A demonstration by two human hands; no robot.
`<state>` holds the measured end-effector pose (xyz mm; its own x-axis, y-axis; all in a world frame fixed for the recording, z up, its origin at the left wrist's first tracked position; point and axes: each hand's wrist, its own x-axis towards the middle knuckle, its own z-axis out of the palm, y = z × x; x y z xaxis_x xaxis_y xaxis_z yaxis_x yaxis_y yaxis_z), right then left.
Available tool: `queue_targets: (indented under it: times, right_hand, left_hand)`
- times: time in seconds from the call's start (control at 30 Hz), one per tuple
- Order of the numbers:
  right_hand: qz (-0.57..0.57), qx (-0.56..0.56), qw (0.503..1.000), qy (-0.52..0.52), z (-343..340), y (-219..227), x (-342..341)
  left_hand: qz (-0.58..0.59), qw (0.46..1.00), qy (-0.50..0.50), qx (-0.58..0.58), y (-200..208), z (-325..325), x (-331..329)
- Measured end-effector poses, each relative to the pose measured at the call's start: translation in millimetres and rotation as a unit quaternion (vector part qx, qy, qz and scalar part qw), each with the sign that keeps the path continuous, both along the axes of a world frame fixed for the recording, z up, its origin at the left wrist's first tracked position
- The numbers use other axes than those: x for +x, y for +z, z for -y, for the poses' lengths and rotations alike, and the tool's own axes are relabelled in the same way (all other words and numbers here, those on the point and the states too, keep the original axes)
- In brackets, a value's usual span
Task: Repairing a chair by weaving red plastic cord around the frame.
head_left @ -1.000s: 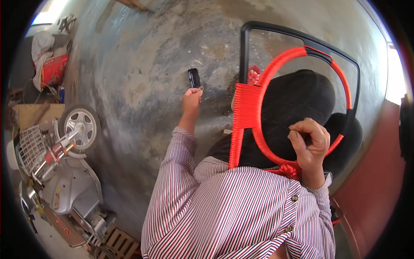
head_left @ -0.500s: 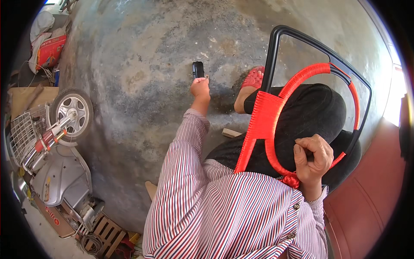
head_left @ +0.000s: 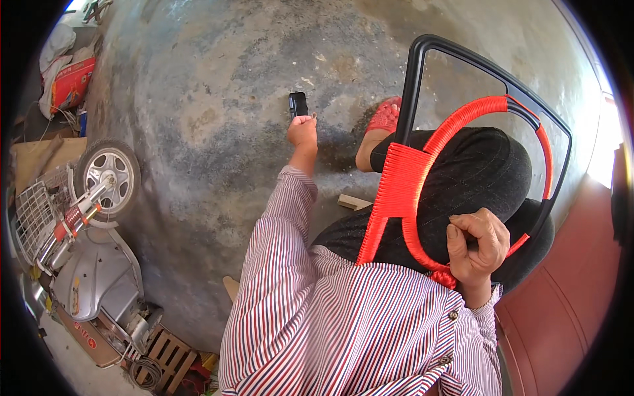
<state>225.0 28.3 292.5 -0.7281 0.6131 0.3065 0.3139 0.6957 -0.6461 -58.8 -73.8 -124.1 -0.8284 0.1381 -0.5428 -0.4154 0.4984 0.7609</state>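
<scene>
At arm's length over the floor, my left hand [head_left: 303, 132] grips a small black phone-like device [head_left: 298, 104] by its near end. A black tubular frame [head_left: 410, 92] leans across my lap and legs, wound in long stretches with red cord [head_left: 404, 181]. The cord covers a wide flat panel and most of a ring inside the frame. My right hand [head_left: 481, 249] is in front of the ring's lower part, its fingers curled and thumb close to the forefinger. Whatever it pinches, if anything, is not visible. A knot of red cord [head_left: 443, 279] sits beside that wrist.
A silver scooter [head_left: 96, 277] with its front wheel [head_left: 107, 179] stands at the left, near a slatted wooden crate [head_left: 165, 360]. A wood block [head_left: 352, 202] lies by my knee. Red panels [head_left: 561, 290] line the right side. My foot wears a red sandal [head_left: 385, 117].
My left hand and the device have shifted very slightly left and up in the picture. My right hand has hardly moved, and the frame has tilted only a little.
</scene>
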Motion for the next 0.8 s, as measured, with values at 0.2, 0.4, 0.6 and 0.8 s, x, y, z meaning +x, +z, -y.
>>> queue_targets:
  times: [0.2,0.4,0.6,0.8]
  right_hand:
    - [-0.003,0.007,1.000,0.001,0.8,-0.9,-0.6]
    - [-0.009,0.006,1.000,-0.001,0.0,0.5,-1.0]
    - [-0.010,0.010,1.000,0.003,3.3,0.7,0.6]
    - [-0.025,0.009,1.000,0.004,5.3,3.9,-4.0]
  left_hand:
    - [0.321,0.915,0.010,0.243,42.4,17.3,7.0]
    - [0.395,0.879,0.205,0.173,29.0,97.0,30.5]
    - [0.271,0.915,0.266,0.136,26.6,117.2,25.8]
    - [0.015,0.982,-0.186,0.031,64.1,40.9,27.4]
